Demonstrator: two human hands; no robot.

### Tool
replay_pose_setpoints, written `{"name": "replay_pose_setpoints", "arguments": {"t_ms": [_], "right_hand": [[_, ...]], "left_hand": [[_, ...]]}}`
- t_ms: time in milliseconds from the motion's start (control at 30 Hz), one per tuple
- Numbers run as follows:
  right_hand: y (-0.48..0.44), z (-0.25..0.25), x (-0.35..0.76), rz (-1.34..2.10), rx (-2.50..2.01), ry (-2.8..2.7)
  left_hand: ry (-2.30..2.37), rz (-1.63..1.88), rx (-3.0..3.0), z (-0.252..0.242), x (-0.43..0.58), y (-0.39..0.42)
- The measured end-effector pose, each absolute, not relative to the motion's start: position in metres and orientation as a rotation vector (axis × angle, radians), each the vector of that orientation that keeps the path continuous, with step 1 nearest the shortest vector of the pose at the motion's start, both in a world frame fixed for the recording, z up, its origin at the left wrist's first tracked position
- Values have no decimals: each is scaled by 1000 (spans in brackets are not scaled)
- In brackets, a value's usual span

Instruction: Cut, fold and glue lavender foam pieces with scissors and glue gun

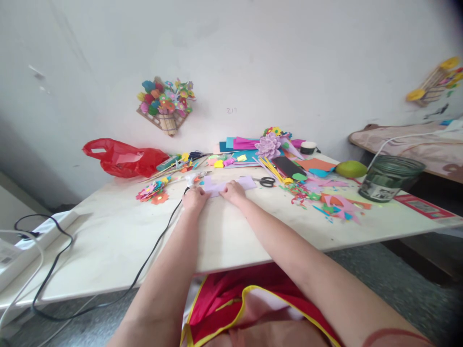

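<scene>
A pale lavender strip of craft foam or paper (216, 188) lies on the table, its right end reaching past my right hand. My left hand (195, 199) pinches its left end, the fingers curled. My right hand (232, 191) grips it near the middle, with fingertips bent against it. Just beyond my left hand rests a white glue gun (191, 180), whose black cord runs back toward me. Black-handled scissors (267, 181) lie to the right of the strip. Fingertips of both hands are partly hidden, so the exact grip is hard to see.
Foam flowers (154, 191) and a red plastic bag (126, 160) sit left. Coloured sheets (249, 143), a phone (289, 167), and foam scraps (340, 205) spread to the right. A glass jar (390, 178) stands near the right edge; a power strip (47, 230) lies at left.
</scene>
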State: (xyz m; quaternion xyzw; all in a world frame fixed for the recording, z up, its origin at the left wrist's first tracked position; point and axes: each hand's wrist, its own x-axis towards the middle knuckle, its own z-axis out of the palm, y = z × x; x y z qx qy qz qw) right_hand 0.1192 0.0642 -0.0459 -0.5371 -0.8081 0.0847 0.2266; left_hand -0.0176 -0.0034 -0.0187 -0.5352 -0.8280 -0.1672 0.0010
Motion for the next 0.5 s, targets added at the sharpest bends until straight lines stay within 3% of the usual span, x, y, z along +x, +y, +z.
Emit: {"name": "replay_pose_setpoints", "arguments": {"t_ms": [500], "right_hand": [[62, -43, 120, 233, -1482, -2233]], "left_hand": [[-2556, -530, -1696, -24, -23, -2]]}}
